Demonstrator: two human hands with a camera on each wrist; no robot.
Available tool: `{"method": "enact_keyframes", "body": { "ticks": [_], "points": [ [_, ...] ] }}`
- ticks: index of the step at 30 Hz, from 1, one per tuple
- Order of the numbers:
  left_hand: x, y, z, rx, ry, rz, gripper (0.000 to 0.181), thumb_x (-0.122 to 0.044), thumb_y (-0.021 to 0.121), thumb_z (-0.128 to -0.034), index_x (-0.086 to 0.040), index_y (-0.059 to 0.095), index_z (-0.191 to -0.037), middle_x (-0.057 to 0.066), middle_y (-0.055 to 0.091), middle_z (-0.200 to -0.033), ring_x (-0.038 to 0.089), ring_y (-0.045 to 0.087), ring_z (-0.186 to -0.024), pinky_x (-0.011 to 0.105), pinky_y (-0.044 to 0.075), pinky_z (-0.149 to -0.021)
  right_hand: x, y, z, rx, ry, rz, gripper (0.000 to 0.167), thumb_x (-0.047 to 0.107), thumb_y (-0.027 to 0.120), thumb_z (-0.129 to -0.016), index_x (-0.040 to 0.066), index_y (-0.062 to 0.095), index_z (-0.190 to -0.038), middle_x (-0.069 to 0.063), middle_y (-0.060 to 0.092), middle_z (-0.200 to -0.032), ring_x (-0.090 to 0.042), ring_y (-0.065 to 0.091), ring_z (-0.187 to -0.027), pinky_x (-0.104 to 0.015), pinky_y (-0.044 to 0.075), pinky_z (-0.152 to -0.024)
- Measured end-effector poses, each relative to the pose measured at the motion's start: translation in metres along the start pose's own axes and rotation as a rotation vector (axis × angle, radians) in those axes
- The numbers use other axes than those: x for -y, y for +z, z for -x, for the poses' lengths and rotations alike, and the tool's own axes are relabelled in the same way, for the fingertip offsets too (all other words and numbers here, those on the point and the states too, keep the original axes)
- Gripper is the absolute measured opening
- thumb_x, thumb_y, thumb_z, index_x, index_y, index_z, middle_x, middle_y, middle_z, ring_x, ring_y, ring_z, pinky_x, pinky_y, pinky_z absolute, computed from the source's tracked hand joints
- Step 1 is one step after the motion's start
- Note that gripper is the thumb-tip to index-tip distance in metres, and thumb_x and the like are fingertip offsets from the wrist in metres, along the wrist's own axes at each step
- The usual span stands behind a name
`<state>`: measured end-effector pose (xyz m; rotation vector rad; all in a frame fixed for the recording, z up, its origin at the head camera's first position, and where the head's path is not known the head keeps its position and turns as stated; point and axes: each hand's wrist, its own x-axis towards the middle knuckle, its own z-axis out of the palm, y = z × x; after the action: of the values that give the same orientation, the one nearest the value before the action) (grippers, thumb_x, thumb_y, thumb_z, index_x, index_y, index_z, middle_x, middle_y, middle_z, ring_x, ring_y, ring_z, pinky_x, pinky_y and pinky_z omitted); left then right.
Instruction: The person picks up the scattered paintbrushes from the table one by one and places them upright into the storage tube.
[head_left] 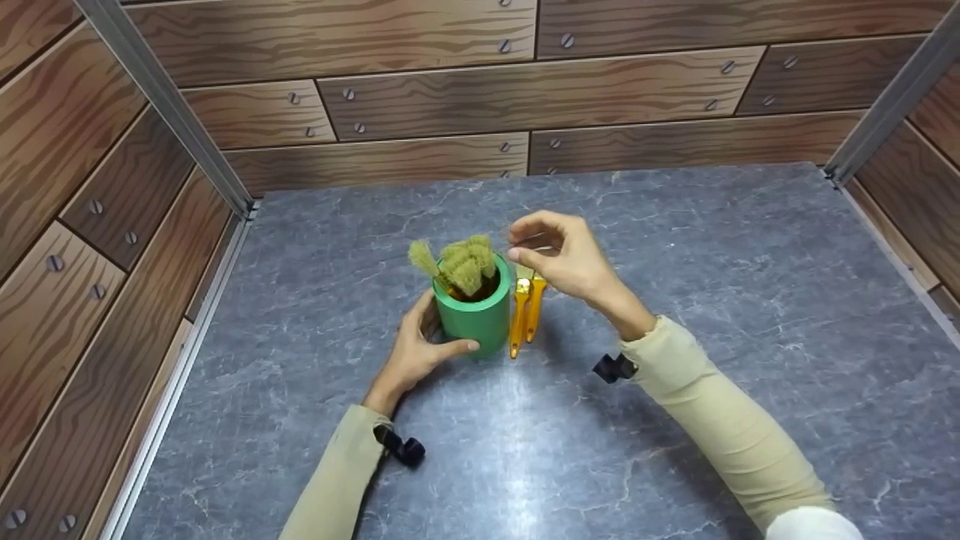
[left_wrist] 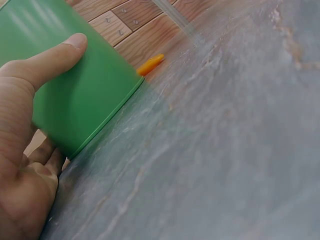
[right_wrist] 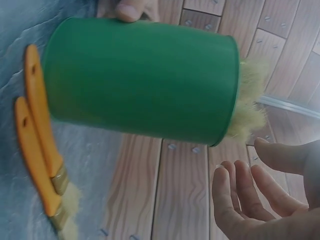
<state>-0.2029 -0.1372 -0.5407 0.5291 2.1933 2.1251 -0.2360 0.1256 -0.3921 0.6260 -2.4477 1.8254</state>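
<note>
A green cylindrical can [head_left: 474, 324] stands upright on the table, holding several paintbrushes with pale bristles [head_left: 466, 264] sticking up above its rim. My left hand [head_left: 414, 346] grips the can from its left side, thumb across the front; in the left wrist view the thumb [left_wrist: 57, 59] lies along the green wall. Two paintbrushes with orange handles [right_wrist: 36, 155] lie side by side on the table, just right of the can. Above their bristle ends hovers my right hand [head_left: 568, 255], fingers loosely bent and apart from the thumb, holding nothing. In the right wrist view that hand [right_wrist: 265, 200] is beside the can's top.
The grey marbled table [head_left: 750, 300] extends on both sides of the can. Wood-patterned walls [head_left: 450, 97] enclose it at the back and sides, with metal posts [head_left: 172, 105] at the corners. Small black devices [head_left: 615, 367] are strapped at both wrists.
</note>
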Motion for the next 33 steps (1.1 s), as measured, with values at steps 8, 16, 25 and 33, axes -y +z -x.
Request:
{"method": "enact_keyframes", "body": {
  "ticks": [8, 16, 25, 33],
  "points": [
    [0.0, -0.001, 0.001, -0.005, -0.008, -0.011, 0.105, -0.016, 0.097, -0.0802, -0.026, 0.038, -0.166, -0.001, 0.051, -0.163, 0.02, 0.046, -0.153, 0.043, 0.04, -0.128, -0.021, -0.003, 0.001, -0.012, 0.046, 0.097, 0.025, 0.003, 0.079, -0.095, -0.004, 0.074, -0.118, -0.019, 0.076, -0.114, -0.032, 0.074, -0.104, -0.043, 0.064, -0.095],
    [0.0, -0.001, 0.002, -0.008, -0.018, -0.013, 0.107, -0.015, 0.097, -0.0799, -0.025, 0.035, -0.167, 0.0, 0.049, -0.164, 0.021, 0.045, -0.154, 0.042, 0.039, -0.128, -0.046, -0.005, 0.001, -0.026, 0.105, 0.194, 0.024, 0.003, 0.08, -0.093, -0.001, 0.075, -0.116, -0.02, 0.077, -0.113, -0.036, 0.076, -0.102, -0.046, 0.065, -0.094],
    [0.0, -0.001, 0.001, -0.004, -0.016, -0.025, 0.106, -0.017, 0.097, -0.0809, -0.024, 0.035, -0.167, -0.001, 0.05, -0.164, 0.02, 0.046, -0.153, 0.042, 0.04, -0.128, -0.071, -0.007, 0.001, -0.013, 0.17, 0.261, 0.027, -0.001, 0.078, -0.09, -0.008, 0.074, -0.116, -0.022, 0.077, -0.109, -0.037, 0.077, -0.1, -0.042, 0.066, -0.089],
    [0.0, 0.0, 0.002, 0.0, -0.009, -0.008, 0.107, -0.015, 0.097, -0.0809, -0.024, 0.034, -0.168, 0.002, 0.048, -0.165, 0.023, 0.045, -0.154, 0.043, 0.039, -0.128, -0.085, -0.003, 0.002, 0.017, 0.24, 0.296, 0.025, 0.0, 0.081, -0.087, -0.006, 0.074, -0.11, -0.021, 0.077, -0.105, -0.036, 0.077, -0.096, -0.041, 0.067, -0.089]
  ]
}}
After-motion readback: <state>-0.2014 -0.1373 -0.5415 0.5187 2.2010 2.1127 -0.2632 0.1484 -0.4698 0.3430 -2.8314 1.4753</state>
